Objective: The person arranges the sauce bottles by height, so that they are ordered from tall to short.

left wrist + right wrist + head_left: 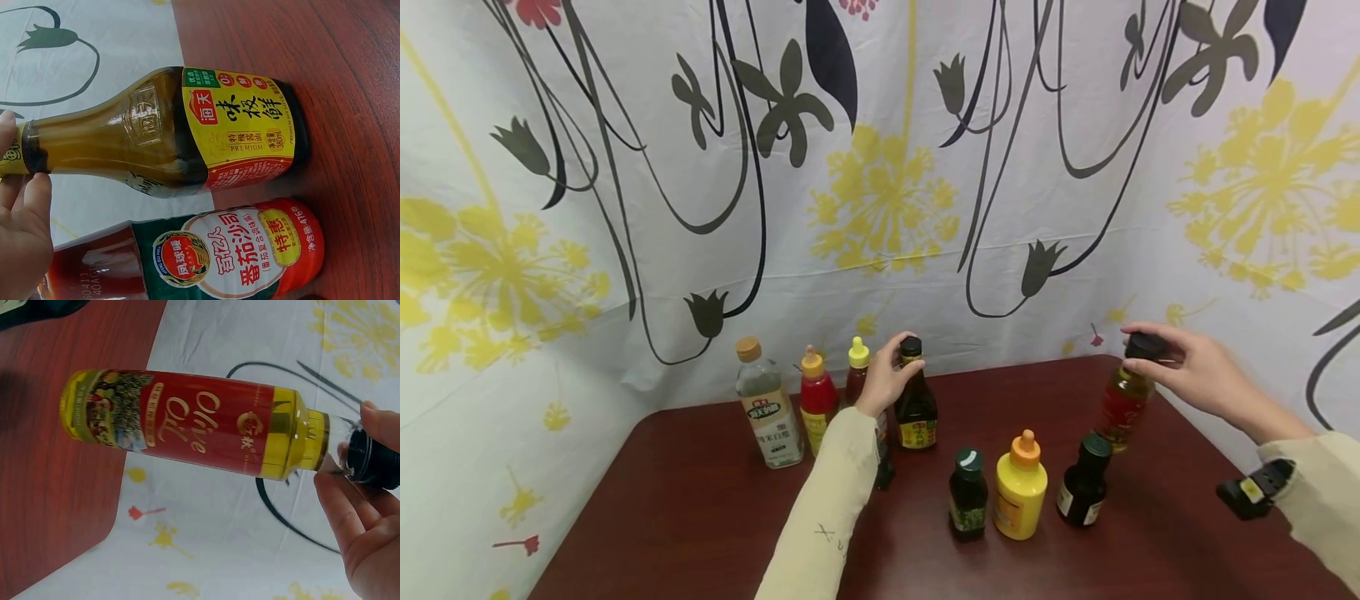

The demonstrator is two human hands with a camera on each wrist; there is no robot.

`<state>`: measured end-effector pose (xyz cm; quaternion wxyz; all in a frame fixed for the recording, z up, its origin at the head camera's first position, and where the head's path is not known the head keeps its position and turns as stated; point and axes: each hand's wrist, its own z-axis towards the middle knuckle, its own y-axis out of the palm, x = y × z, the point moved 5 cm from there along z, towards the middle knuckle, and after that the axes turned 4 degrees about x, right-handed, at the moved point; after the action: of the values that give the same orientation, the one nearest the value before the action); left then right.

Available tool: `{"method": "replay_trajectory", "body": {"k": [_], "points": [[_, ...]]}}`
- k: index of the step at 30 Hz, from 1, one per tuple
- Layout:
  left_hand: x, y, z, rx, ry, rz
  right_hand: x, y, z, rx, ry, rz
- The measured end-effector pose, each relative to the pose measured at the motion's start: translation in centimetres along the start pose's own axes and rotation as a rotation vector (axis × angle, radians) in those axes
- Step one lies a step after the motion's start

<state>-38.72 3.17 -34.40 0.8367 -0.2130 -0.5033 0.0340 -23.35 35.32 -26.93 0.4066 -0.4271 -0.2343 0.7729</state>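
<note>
I have my left hand [886, 379] pinching the soy sauce bottle [917, 411] by its neck [78, 147], near the back edge of the counter [685, 508], just beside the ketchup bottle [234, 253]. My right hand [1191, 367] grips the olive oil bottle [1124, 408] at its black cap [1143, 346], close to the back right corner; I can't tell whether its base touches down. 2 dark bottles [967, 500] and 1 yellow bottle [1020, 496] stand farther from the back edge.

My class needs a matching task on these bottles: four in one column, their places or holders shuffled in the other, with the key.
1. Olive oil bottle
2. Yellow bottle
3. Soy sauce bottle
4. Tan-capped clear bottle

A. Leftmost in the head view
B. Held by the left hand
C. Between two dark bottles
D. Held by the right hand

Pairs: 1-D, 2-C, 3-B, 4-A
</note>
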Motion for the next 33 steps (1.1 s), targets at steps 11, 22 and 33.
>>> {"method": "replay_trajectory", "body": {"k": [11, 22, 33], "points": [[-0.5, 0.1, 0.1, 0.003, -0.003, 0.006, -3.5, 3.6, 4.2, 0.038, -0.117, 0.124], [-0.9, 0.1, -0.2, 0.007, -0.009, 0.007, -6.1, 9.0, 7.0, -0.039, -0.090, 0.136], [-0.1, 0.1, 0.0, -0.009, 0.001, -0.013, -6.2, 13.2, 8.3, -0.155, -0.007, 0.165]]}}
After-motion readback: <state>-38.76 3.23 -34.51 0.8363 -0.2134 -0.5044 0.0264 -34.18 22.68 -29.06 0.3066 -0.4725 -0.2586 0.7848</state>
